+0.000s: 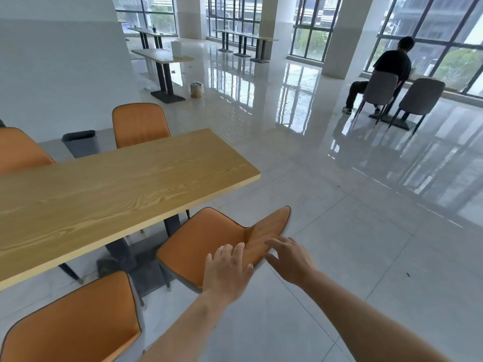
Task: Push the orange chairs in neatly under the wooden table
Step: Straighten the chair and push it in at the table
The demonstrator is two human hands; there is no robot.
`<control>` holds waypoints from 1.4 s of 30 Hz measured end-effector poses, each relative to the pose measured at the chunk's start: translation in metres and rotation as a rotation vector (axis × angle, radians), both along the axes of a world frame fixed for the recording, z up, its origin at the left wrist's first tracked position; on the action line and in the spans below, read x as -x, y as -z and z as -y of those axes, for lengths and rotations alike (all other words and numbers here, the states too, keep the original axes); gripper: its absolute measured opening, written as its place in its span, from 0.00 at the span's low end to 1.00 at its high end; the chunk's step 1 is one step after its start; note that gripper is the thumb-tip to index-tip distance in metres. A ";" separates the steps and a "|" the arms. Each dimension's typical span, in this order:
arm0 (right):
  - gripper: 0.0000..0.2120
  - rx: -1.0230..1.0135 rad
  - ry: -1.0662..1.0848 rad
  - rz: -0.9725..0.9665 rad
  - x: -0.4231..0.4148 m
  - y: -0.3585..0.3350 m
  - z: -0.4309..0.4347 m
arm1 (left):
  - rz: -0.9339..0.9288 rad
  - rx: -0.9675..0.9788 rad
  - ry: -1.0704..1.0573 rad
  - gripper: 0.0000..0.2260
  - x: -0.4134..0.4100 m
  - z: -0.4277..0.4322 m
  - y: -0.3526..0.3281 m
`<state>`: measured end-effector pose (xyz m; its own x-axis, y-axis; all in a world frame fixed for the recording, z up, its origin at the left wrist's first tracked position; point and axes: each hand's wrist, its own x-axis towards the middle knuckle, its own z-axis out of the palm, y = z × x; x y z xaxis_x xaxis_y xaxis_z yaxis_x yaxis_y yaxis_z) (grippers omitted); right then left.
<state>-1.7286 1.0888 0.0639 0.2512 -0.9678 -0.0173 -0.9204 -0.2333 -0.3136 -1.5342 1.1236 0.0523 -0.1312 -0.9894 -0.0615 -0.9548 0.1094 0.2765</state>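
Observation:
A long wooden table (109, 189) runs from the left edge to the middle. On its near side an orange chair (206, 244) stands pulled out and turned at an angle, its seat partly under the table's right end. My left hand (226, 273) hovers open over the near end of its backrest, fingers spread. My right hand (290, 259) is open too, just right of the backrest's edge. A second orange chair (75, 325) stands at the bottom left, close to me. Across the table, two more orange chairs (141, 125) (21, 150) show their backrests.
A dark waste bin (79, 143) stands by the white wall behind the table. Other tables (163, 56) and a small bucket (196, 89) are farther back. A person sits on a grey chair (379, 90) at the far right by the windows. Glossy tiled floor spreads to my right.

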 end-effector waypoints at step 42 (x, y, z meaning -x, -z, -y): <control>0.27 -0.174 -0.551 -0.199 0.075 0.082 0.196 | -0.056 -0.127 -0.257 0.39 0.099 0.090 0.098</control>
<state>-1.8032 0.8930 -0.0181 0.6898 -0.6752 -0.2613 -0.7237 -0.6526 -0.2243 -1.6331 1.0338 -0.0457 0.1162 -0.9756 -0.1865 -0.9297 -0.1729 0.3251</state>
